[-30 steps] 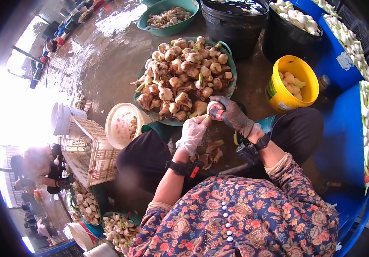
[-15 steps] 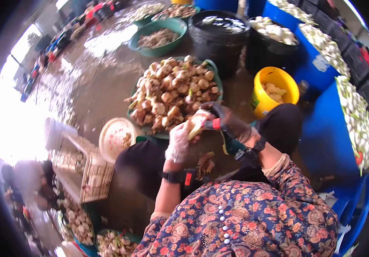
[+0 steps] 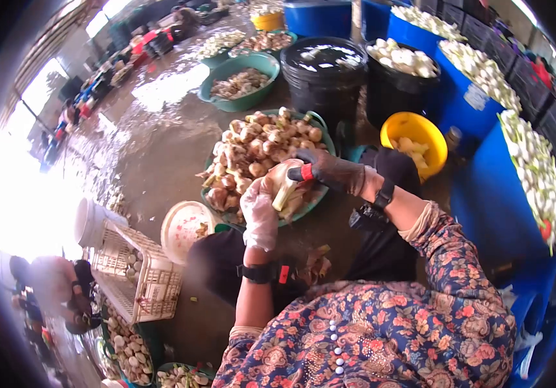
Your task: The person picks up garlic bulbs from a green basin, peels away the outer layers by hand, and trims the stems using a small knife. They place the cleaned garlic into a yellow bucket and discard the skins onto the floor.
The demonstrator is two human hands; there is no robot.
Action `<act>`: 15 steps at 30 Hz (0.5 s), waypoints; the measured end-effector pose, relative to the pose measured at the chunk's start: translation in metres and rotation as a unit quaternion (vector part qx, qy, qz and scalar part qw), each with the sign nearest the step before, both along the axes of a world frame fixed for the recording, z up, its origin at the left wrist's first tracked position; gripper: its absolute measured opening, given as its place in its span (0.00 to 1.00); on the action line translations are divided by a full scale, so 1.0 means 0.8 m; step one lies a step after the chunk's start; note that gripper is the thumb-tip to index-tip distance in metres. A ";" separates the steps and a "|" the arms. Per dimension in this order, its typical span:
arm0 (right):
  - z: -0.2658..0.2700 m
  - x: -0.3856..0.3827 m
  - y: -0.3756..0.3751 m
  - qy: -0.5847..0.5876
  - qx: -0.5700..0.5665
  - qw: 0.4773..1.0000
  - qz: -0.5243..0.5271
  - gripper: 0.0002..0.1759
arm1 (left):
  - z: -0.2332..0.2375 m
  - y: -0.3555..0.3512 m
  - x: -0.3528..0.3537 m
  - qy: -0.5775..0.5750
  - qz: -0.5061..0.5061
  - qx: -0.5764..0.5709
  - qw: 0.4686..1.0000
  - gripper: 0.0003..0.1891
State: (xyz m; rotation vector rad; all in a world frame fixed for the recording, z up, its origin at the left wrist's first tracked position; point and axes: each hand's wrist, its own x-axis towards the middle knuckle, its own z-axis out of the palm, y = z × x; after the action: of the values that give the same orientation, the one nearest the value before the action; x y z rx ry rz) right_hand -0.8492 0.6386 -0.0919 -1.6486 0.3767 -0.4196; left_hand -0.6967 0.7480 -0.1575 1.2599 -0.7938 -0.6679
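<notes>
In front of me, an onion-like bulb with a pale green stem (image 3: 283, 196) is held between both hands. My left hand (image 3: 259, 216), in a thin whitish glove, grips its near left side with the fingers closed. Wearing a dark glove, my right hand (image 3: 336, 171) closes over the right side of the bulb, and a red piece shows at its thumb. Whether a small blade is in that hand I cannot tell. Just beyond and below the hands, a green basin (image 3: 323, 123) is heaped with brown-skinned bulbs (image 3: 252, 145).
A yellow bucket (image 3: 436, 132) with pale pieces stands at the right. Black tubs (image 3: 323, 77) and blue bins (image 3: 465, 187) of white bulbs line the back and right. Left are a white bucket (image 3: 168, 223) and a cream crate (image 3: 161, 284). Another person (image 3: 58, 281) is at far left.
Both hands have moved up and left with the bulb, now over the basin's near part. The bulb's stem points toward me more plainly. The view has tilted slightly upward.
</notes>
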 end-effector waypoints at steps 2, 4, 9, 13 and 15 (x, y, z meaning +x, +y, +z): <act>0.017 0.012 -0.030 0.014 0.084 0.995 0.049 0.23 | 0.034 -0.002 0.001 0.093 0.017 -0.007 0.996 0.12; 0.027 0.026 -0.055 -0.024 -0.099 0.995 0.015 0.25 | 0.040 -0.023 0.010 0.028 0.048 -0.018 0.998 0.11; 0.013 0.002 -0.036 -0.033 -0.537 0.842 -0.046 0.23 | 0.032 -0.059 0.006 -0.080 0.003 0.040 0.996 0.10; -0.026 -0.049 -0.019 -0.050 -0.445 0.882 -0.147 0.19 | 0.029 -0.062 -0.054 0.061 -0.109 0.054 0.991 0.12; -0.034 -0.087 0.005 -0.022 -0.441 0.869 -0.225 0.12 | 0.016 -0.067 -0.091 0.108 -0.119 0.042 0.986 0.13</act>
State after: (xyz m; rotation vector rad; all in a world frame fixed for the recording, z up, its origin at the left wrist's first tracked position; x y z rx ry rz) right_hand -0.9191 0.6430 -0.1188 -2.4335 0.5901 -1.0987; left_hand -0.7697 0.6942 -0.1447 1.1532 -0.7474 -1.0234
